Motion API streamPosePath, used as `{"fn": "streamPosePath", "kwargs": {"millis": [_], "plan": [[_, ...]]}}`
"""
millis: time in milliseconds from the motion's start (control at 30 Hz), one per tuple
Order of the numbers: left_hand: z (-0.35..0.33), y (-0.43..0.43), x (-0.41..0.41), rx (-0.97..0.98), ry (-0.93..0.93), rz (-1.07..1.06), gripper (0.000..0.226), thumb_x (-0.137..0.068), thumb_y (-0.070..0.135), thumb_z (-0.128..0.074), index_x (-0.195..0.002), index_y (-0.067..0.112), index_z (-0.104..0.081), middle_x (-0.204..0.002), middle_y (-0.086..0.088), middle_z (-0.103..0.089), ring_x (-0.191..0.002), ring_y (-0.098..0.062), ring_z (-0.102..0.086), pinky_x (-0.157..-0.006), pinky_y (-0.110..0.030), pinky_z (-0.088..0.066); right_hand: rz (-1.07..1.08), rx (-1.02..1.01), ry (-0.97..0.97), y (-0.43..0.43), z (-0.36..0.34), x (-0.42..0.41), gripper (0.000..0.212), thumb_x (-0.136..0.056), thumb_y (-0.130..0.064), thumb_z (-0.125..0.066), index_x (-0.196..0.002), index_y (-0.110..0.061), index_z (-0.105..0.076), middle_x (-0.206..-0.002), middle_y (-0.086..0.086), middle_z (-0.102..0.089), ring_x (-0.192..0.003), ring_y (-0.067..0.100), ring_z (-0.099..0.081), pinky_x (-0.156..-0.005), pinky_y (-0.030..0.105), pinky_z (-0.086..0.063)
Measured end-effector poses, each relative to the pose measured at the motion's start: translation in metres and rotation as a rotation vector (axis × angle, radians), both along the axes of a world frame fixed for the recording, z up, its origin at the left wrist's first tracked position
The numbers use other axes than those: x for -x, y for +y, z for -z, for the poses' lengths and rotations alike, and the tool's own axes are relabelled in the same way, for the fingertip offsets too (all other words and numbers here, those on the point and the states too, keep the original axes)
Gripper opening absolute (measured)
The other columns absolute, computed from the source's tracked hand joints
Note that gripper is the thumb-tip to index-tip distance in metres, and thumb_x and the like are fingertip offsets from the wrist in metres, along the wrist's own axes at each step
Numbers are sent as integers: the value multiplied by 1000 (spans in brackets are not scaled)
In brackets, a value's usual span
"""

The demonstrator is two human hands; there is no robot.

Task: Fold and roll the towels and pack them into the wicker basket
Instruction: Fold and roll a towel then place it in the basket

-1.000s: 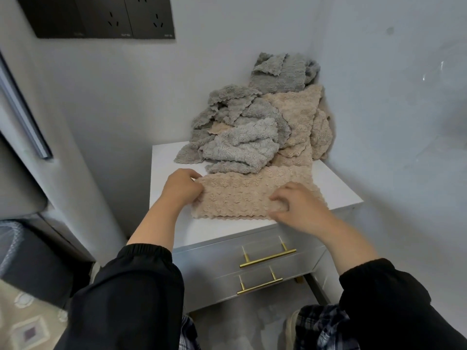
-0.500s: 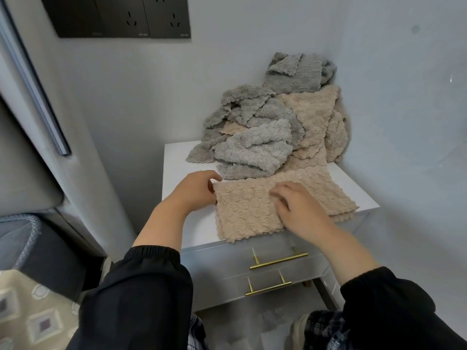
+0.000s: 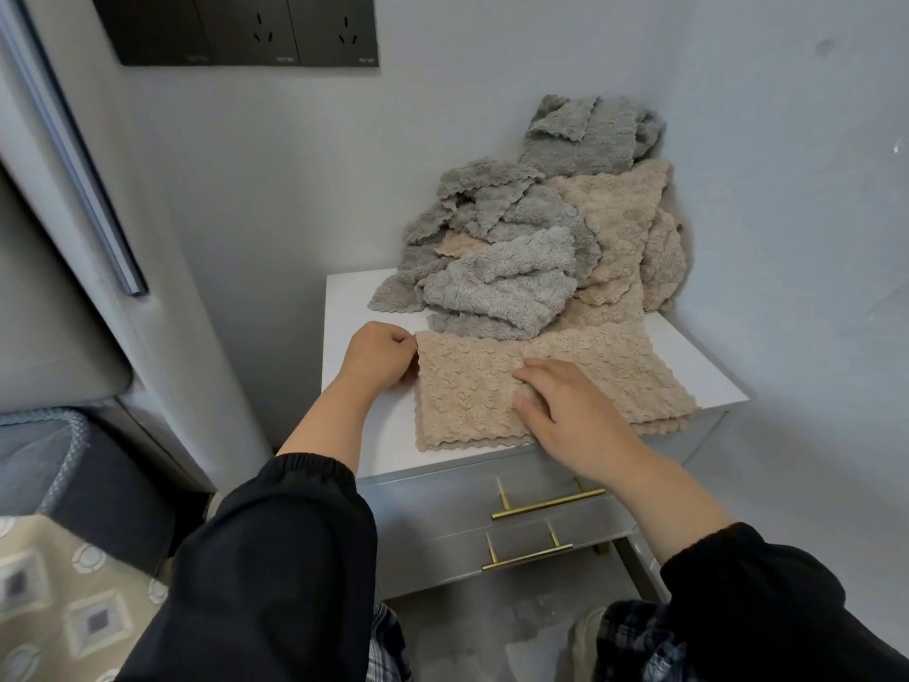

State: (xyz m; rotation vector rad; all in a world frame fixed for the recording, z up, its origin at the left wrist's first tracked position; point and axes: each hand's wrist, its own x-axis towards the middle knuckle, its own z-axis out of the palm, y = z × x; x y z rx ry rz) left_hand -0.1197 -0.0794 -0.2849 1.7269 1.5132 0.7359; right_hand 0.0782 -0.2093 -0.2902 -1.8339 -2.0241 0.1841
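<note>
One beige towel [image 3: 472, 386] is laid flat on the front part of the white nightstand [image 3: 354, 307] top, with two layers seen along its front right edge, which reaches slightly past the top's rim. Its left edge is gripped by the curled fingers of the left hand [image 3: 381, 359]. A small ridge of cloth near its middle is pinched between the thumb and bent fingers of the right hand [image 3: 575, 411]. Just behind, touching the towel, a loose pile of grey and beige towels [image 3: 516, 268] is heaped into the wall corner. Two brass drawer handles [image 3: 548, 502] are seen on the nightstand's front below — and a dark socket panel [image 3: 246, 27] is mounted on the wall above.
</note>
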Motion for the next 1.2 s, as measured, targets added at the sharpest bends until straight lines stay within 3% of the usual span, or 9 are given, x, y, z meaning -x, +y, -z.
{"fn": "streamPosePath", "kwargs": {"millis": [167,333,433,500,567,700,833,1033,1200], "plan": [[-4,-3,-1,85,-30,-24,34,-83,-3,-36,-53,8,-48,-45,-8,-55,-41,-17,-52,-43,-20,-39,-55,-22,-68,-1,1,9,45,-99,-33,-45,-138,-11,-47,-146,9,-43,-136,23,-35,-113,32,-21],[-11,-3,-2,314,-164,-149,32,-90,-3,-34,-64,4,-50,-39,-7,-53,-29,-15,-46,-37,-18,-41,-98,-31,-91,-3,1,16,46,-99,-30,-46,-140,-11,-45,-148,9,-40,-137,24,-34,-113,30,-21],[-8,-3,-4,144,-130,-229,27,-89,-2,-35,-94,8,-61,-76,-13,-67,-57,-23,-64,-56,-31,-56,-78,-10,-34,-5,-3,15,46,-100,-31,-44,-142,-13,-41,-151,6,-35,-139,18,-29,-111,24,-19],[-9,-10,-8,-179,158,-232,34,-89,2,-38,-112,14,-60,-104,-9,-65,-88,-29,-63,-72,-34,-50,-18,-10,7,-6,-8,9,45,-99,-30,-44,-142,-13,-42,-150,4,-37,-138,18,-29,-110,25,-22],[-17,-22,-20,-428,257,-134,29,-92,8,-42,-113,16,-61,-113,-5,-62,-93,-26,-59,-72,-31,-43,84,-32,1,-6,-13,-3,42,-98,-26,-48,-137,-11,-47,-142,5,-46,-131,20,-37,-104,28,-30],[-24,-45,-51,-437,198,370,6,-89,26,-61,-92,23,-65,-91,7,-62,-84,-12,-56,-74,-29,-46,461,-10,58,-8,-19,-45,30,-94,-21,-49,-120,-10,-58,-119,10,-55,-112,27,-50,-82,31,-38],[-12,-60,-69,-384,276,741,39,-71,42,-79,-100,19,-65,-94,5,-56,-90,-11,-49,-79,-26,-43,788,63,94,-17,-21,-84,29,-93,-33,-48,-102,-9,-61,-94,8,-62,-89,29,-55,-61,29,-34],[-7,-62,-69,-408,343,761,25,-74,17,-73,-98,17,-64,-98,2,-56,-93,-13,-47,-82,-28,-41,810,324,155,-24,-21,-105,40,-91,-34,-53,-63,-7,-44,-64,3,-45,-57,17,-44,-46,25,-25],[-11,-61,-63,-412,246,674,18,-75,5,-66,-91,11,-71,-90,2,-62,-82,-14,-53,-75,-27,-45,778,265,392,-25,-29,-106,17,-85,-13,-55,-70,-4,-54,-65,14,-52,-60,25,-48,-58,26,-37]]}}
